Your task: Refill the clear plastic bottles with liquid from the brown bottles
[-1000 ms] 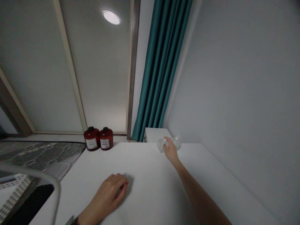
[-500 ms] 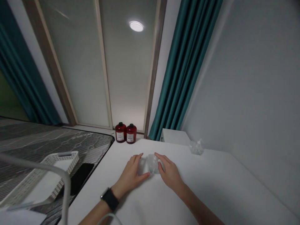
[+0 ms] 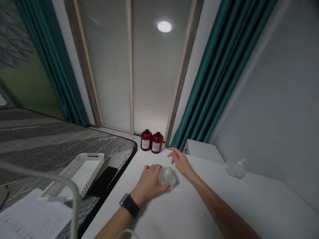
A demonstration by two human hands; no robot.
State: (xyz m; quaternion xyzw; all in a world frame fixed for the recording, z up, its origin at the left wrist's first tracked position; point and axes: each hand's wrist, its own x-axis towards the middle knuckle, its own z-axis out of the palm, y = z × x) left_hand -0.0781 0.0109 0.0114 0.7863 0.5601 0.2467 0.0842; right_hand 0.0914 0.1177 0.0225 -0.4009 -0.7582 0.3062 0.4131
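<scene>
On the white table (image 3: 189, 212), my left hand (image 3: 149, 182), with a dark watch on its wrist, is closed around the left side of a clear, crumpled-looking plastic item (image 3: 167, 177). Its exact kind I cannot make out. Just beyond it and to the right, my right hand (image 3: 181, 162) is held out with fingers apart and nothing in them. Its fingertips point toward two dark red bottles (image 3: 146, 141) with black caps and white labels, standing side by side at the far table edge. A gap separates the fingers from the bottles.
Another clear plastic item (image 3: 236, 168) lies at the right by the wall. A white basket (image 3: 93, 176), a black flat object (image 3: 104, 181) and printed paper (image 3: 35, 215) lie on the striped grey surface at left. A pale curved tube (image 3: 74, 199) crosses the lower left.
My right hand has left the clear plastic item and moved forward toward the red bottles. My left hand has closed more around the plastic. The view has turned slightly left.
</scene>
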